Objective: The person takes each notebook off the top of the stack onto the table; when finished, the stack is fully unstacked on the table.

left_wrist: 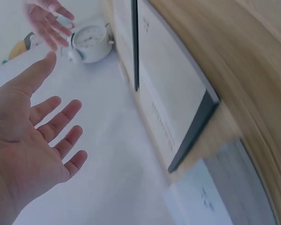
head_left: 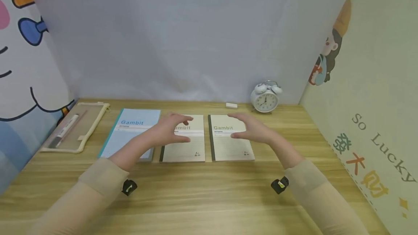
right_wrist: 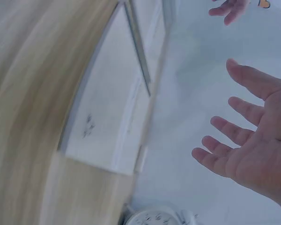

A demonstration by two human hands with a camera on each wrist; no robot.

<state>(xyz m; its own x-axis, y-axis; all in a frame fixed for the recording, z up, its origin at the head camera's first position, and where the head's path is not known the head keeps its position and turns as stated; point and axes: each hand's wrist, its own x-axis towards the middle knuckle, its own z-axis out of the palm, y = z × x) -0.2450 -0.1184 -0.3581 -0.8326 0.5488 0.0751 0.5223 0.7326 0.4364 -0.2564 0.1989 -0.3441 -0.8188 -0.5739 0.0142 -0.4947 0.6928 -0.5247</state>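
My left hand (head_left: 166, 130) hovers over the middle cream notebook (head_left: 184, 148), thumb and fingers spread apart with nothing between them. Over the right cream notebook (head_left: 232, 148) my right hand (head_left: 253, 129) is held the same way, palm facing the other hand. Both wrist views show the palms bare, the left hand's fingers (left_wrist: 65, 122) and the right hand's fingers (right_wrist: 229, 131) loosely bent. A blue notebook (head_left: 130, 140) lies left of the two cream ones, partly behind my left forearm. All three notebooks are closed and lie side by side.
At the far left lies a zipped mesh pouch (head_left: 89, 124) with a marker (head_left: 65, 128) in it. A white eraser (head_left: 231, 105) and a white alarm clock (head_left: 266, 99) stand along the back edge. Walls rise behind the wooden table (head_left: 202, 198) and on both sides.
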